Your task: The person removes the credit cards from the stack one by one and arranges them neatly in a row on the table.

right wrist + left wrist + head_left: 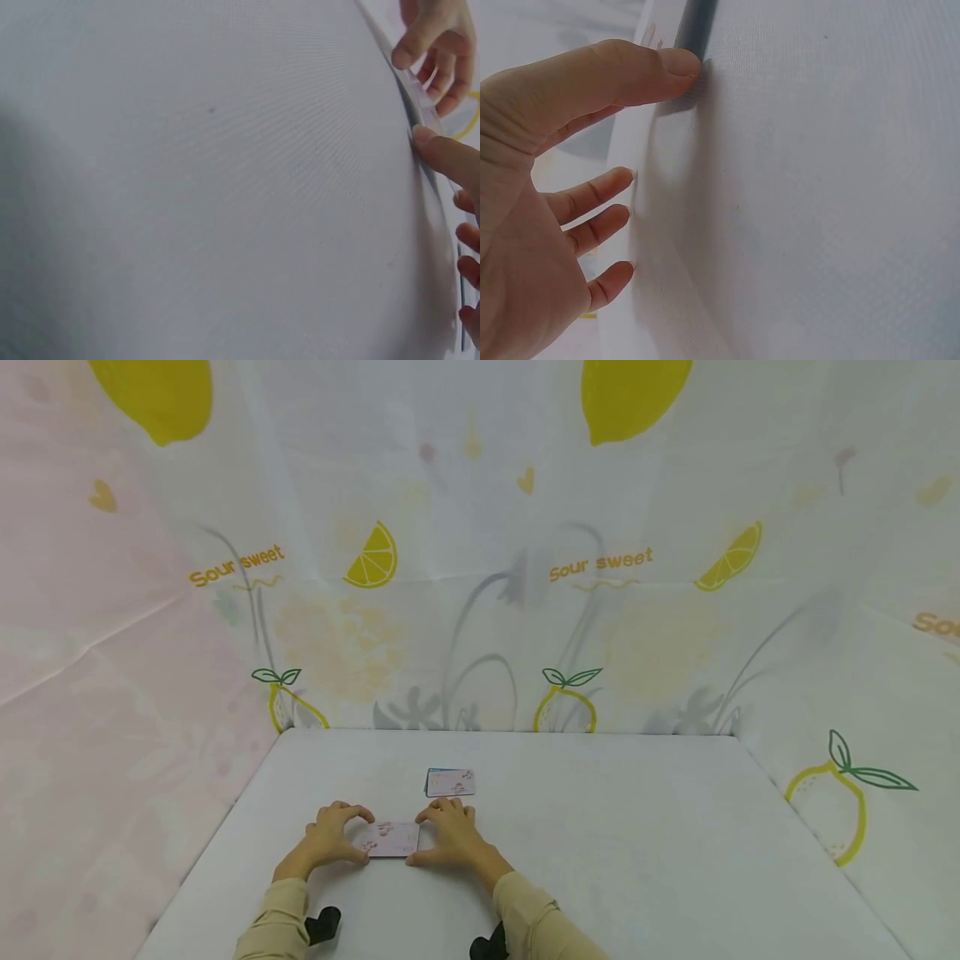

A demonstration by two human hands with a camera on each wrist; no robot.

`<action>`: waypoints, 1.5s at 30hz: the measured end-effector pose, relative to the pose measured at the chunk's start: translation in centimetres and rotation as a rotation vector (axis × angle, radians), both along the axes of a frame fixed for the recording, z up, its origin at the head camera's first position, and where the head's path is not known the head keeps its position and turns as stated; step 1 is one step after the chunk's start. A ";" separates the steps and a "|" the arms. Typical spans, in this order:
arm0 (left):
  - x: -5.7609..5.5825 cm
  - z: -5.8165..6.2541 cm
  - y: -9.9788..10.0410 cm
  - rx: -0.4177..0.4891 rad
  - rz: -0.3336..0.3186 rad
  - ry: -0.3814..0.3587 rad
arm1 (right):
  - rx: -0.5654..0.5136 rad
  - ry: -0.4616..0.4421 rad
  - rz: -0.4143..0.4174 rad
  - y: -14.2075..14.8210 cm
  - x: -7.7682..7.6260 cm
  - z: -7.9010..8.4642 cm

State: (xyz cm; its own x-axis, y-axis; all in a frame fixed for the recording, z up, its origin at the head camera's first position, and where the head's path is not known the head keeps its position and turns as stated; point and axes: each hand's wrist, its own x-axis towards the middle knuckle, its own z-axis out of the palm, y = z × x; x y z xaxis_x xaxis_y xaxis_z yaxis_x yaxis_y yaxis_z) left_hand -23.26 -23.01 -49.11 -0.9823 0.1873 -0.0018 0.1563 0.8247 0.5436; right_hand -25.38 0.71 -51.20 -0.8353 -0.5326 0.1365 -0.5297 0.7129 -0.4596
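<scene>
A stack of pink cards [392,840] with a floral print lies flat on the white table. My left hand [328,839] pinches its left end, forefinger at the far corner and thumb at the near one. At the right end my right hand [453,837] grips the far and near corners the same way. In the left wrist view the thumb [679,64] presses against the dark side of the stack, while the other fingers hang loosely apart. The right wrist view shows both thumbs along its near edge.
Just behind the right hand lies another small pile of pink floral cards [450,782], with a blue-edged one peeking out underneath. The white table [637,835] extends to the right. Lemon-print cloth [480,635] walls it at the back and sides.
</scene>
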 end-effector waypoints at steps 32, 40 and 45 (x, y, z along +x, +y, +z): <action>0.2 0.1 -0.2 -0.043 0.019 -0.019 | 0.027 0.034 -0.002 -0.4 -0.2 -0.4; 0.1 0.1 -0.3 -0.051 0.023 -0.015 | 0.026 0.008 -0.010 -0.4 -0.3 -0.4; 0.2 0.1 -0.3 -0.061 0.028 -0.011 | 0.009 -0.006 -0.010 -0.4 -0.2 -0.3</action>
